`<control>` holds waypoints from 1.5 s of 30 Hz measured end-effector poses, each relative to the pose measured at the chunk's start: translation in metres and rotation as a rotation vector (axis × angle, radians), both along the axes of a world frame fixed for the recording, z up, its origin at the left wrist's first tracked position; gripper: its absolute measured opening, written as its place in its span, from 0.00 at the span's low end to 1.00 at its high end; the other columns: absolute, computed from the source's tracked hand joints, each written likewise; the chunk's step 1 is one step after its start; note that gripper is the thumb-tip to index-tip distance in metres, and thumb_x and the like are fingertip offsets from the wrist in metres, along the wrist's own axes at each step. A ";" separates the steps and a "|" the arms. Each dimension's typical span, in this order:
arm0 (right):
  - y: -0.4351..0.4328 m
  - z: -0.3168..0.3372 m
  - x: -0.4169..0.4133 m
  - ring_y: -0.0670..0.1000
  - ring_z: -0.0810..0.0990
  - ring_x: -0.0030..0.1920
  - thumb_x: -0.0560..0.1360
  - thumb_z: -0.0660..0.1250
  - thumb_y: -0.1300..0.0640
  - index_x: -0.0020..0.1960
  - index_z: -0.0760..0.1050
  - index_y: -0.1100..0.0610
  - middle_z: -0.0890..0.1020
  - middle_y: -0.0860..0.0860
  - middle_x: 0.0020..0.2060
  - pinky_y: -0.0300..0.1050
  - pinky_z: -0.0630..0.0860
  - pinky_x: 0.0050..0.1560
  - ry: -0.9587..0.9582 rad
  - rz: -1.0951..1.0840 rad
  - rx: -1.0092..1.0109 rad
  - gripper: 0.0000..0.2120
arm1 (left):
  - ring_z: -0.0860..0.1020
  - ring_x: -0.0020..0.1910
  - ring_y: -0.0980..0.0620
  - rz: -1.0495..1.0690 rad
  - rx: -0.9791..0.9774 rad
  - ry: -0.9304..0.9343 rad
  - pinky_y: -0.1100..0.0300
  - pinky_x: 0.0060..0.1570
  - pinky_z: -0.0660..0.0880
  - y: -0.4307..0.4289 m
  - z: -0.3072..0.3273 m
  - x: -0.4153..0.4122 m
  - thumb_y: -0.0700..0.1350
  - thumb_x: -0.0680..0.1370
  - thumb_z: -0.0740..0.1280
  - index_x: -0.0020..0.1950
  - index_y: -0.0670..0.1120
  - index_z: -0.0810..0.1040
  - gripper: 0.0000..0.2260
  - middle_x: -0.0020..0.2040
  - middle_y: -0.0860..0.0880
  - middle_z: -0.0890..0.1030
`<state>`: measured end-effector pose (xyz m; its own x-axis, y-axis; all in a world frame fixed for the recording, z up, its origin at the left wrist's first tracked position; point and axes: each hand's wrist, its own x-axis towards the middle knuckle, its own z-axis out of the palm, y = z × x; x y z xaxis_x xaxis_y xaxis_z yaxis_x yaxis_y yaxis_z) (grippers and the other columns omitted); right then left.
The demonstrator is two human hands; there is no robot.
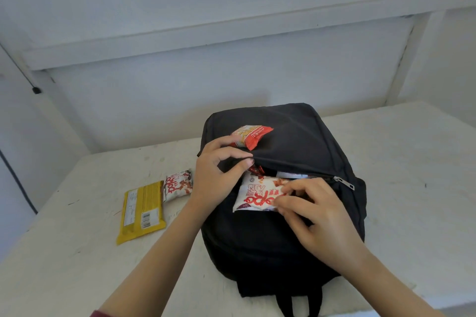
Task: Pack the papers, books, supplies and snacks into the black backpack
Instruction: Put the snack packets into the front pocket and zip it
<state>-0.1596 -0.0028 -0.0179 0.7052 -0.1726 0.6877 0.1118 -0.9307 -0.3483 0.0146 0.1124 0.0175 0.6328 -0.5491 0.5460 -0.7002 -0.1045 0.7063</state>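
Observation:
The black backpack (296, 141) lies flat on the white table, its front pocket unzipped. My left hand (219, 175) pinches the pocket's upper flap and holds it up. My right hand (316, 213) grips a white and red snack packet (255, 195) that is partly inside the pocket opening. A red wrapper (255, 170) shows inside the pocket. An orange and white snack packet (251, 135) rests on top of the backpack, just beyond my left hand.
On the table (412, 175) left of the backpack lie a second white and red snack packet (177, 185) and a yellow packet (143, 211). The zipper pull (343, 182) sits at the pocket's right end. White walls close in behind and at both sides.

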 end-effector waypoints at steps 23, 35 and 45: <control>0.029 0.013 0.028 0.46 0.52 0.75 0.72 0.35 0.34 0.75 0.57 0.51 0.58 0.49 0.75 0.36 0.42 0.72 0.546 0.093 0.012 0.38 | 0.76 0.54 0.66 -0.153 0.041 -0.006 0.75 0.55 0.69 0.011 0.007 0.002 0.38 0.74 0.70 0.47 0.52 0.82 0.09 0.47 0.63 0.80; -0.002 0.060 0.056 0.46 0.77 0.39 0.76 0.58 0.52 0.47 0.80 0.52 0.81 0.45 0.38 0.45 0.76 0.41 -0.004 -0.121 0.082 0.12 | 0.74 0.60 0.65 -0.183 0.106 0.021 0.65 0.69 0.62 0.024 -0.030 -0.003 0.36 0.72 0.71 0.52 0.53 0.81 0.14 0.51 0.63 0.80; -0.034 0.058 0.152 0.57 0.67 0.69 0.74 0.58 0.35 0.71 0.63 0.45 0.68 0.54 0.70 0.55 0.61 0.68 0.596 -0.201 -0.118 0.28 | 0.75 0.59 0.66 -0.171 0.088 0.043 0.64 0.69 0.60 0.024 -0.039 -0.007 0.36 0.72 0.71 0.52 0.52 0.80 0.14 0.51 0.65 0.79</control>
